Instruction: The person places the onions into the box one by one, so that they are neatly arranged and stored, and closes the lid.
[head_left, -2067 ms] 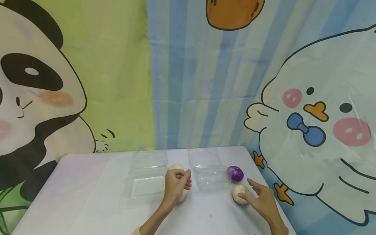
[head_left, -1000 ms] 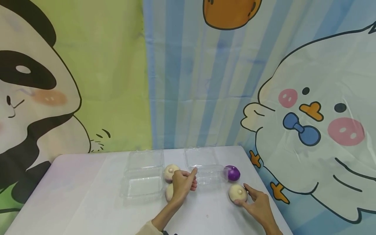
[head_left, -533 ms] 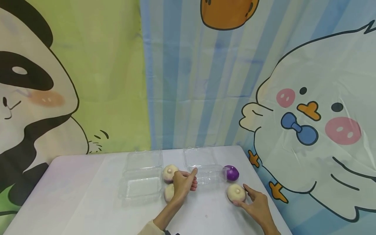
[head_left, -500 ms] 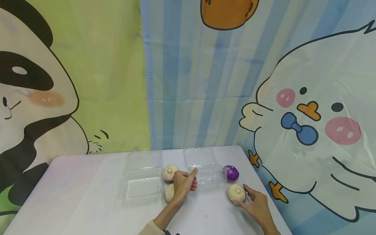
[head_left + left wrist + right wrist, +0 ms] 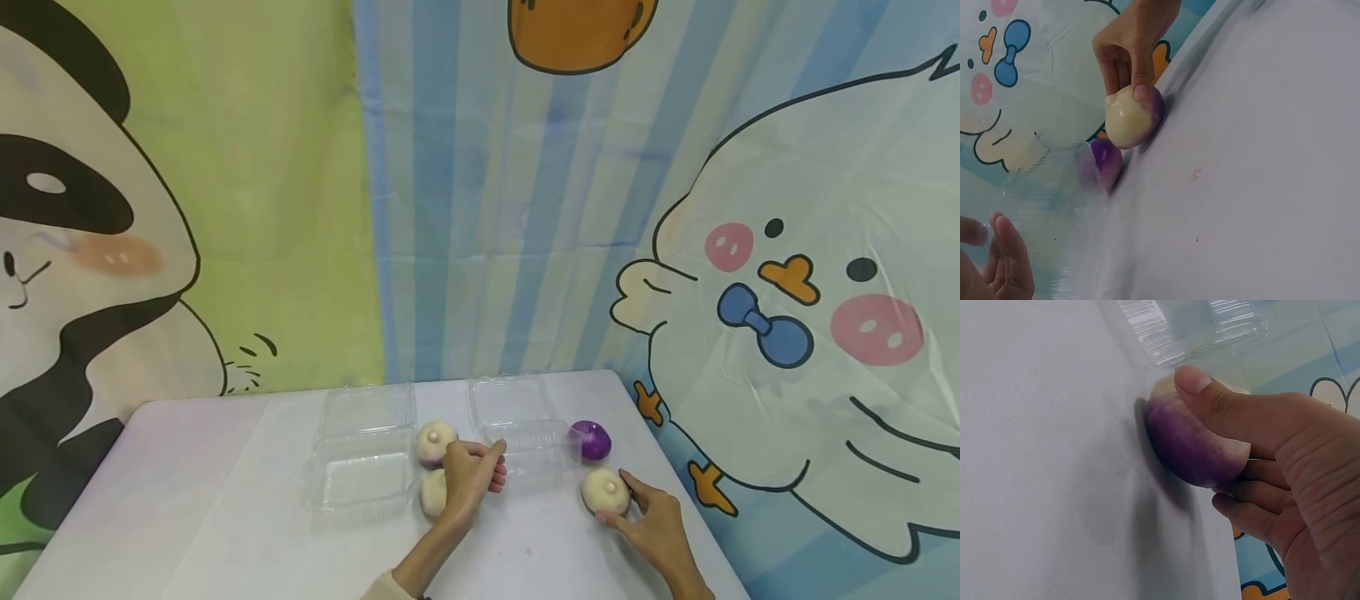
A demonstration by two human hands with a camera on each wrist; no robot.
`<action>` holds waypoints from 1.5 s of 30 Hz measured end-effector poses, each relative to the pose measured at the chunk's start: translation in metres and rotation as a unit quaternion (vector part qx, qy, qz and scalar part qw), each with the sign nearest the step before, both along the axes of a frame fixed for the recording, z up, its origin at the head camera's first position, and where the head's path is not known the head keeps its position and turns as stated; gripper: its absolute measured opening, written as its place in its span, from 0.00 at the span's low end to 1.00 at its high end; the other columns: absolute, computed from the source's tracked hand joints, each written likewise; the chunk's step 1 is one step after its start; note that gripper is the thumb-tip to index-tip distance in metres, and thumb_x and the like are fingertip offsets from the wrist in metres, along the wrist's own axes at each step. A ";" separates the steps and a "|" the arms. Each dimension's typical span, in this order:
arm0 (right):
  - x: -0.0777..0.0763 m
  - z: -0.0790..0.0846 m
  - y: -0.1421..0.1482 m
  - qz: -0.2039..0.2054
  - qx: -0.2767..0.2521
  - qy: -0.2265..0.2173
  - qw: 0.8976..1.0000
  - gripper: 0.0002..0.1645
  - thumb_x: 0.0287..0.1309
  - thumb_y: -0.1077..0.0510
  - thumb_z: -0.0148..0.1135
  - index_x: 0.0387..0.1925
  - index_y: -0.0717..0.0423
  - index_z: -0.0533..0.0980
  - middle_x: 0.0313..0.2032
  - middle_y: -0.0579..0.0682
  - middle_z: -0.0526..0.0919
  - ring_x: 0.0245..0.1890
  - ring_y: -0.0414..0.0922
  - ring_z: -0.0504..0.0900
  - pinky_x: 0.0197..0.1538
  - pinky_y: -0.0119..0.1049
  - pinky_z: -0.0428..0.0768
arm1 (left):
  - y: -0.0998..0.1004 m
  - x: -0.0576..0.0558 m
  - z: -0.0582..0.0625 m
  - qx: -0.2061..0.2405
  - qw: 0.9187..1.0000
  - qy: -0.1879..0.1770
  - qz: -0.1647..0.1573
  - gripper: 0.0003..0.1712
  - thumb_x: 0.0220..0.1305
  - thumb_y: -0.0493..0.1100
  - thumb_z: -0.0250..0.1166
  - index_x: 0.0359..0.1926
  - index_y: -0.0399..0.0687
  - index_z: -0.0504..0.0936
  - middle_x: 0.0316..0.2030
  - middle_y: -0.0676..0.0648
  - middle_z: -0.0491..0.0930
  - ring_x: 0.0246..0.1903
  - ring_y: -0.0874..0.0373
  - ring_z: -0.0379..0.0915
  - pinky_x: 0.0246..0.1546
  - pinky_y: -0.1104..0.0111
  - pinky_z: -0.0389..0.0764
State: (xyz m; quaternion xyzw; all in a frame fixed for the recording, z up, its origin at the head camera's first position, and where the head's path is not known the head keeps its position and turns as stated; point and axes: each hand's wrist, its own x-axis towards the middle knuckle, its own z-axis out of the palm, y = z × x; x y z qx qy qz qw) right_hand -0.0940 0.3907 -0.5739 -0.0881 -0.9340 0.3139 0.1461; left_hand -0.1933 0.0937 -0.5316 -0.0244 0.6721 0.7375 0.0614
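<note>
- A white and purple turnip (image 5: 604, 493) was seen low and right of the middle in the head view, at the white worktop (image 5: 225, 517).
- It was pinched by the thumb and fingers of the right hand (image 5: 657, 521), so that grip was full.
- The left hand (image 5: 471, 477) was held low in the middle, its grip loose and its fingers softly bent. Whether the nearby clear box (image 5: 532, 450) was touched could not be told.
- A purple turnip (image 5: 594, 440) was placed by that box's right end.
- Two pale turnips (image 5: 432, 442), the lower one partly hidden, were left beside another clear box (image 5: 363, 479), left of the middle.
</note>
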 end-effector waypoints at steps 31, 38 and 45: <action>0.001 -0.010 -0.003 -0.005 -0.028 0.015 0.999 0.54 0.45 0.51 0.92 0.67 0.74 0.76 0.62 0.71 0.84 0.63 0.67 0.85 0.60 0.51 0.89 | 0.000 0.028 -0.025 -0.027 1.000 -0.001 0.006 0.13 0.66 0.35 0.69 0.29 0.25 0.87 0.15 0.46 0.85 0.10 0.65 0.78 0.13 0.69 0.86; 0.000 -0.008 -0.003 -0.004 -0.026 0.016 1.000 0.53 0.47 0.49 0.91 0.68 0.74 0.76 0.62 0.71 0.84 0.63 0.66 0.85 0.60 0.51 0.89 | -0.001 0.029 -0.030 -0.031 1.000 -0.001 -0.003 0.14 0.69 0.35 0.68 0.29 0.25 0.87 0.15 0.47 0.85 0.10 0.64 0.79 0.14 0.67 0.87; 0.000 -0.004 -0.001 -0.006 -0.017 0.010 1.000 0.52 0.48 0.52 0.90 0.68 0.74 0.75 0.62 0.70 0.84 0.63 0.65 0.85 0.60 0.50 0.89 | 0.001 0.034 -0.028 -0.033 0.999 0.004 -0.004 0.15 0.71 0.35 0.67 0.27 0.27 0.86 0.14 0.46 0.84 0.10 0.63 0.80 0.14 0.64 0.88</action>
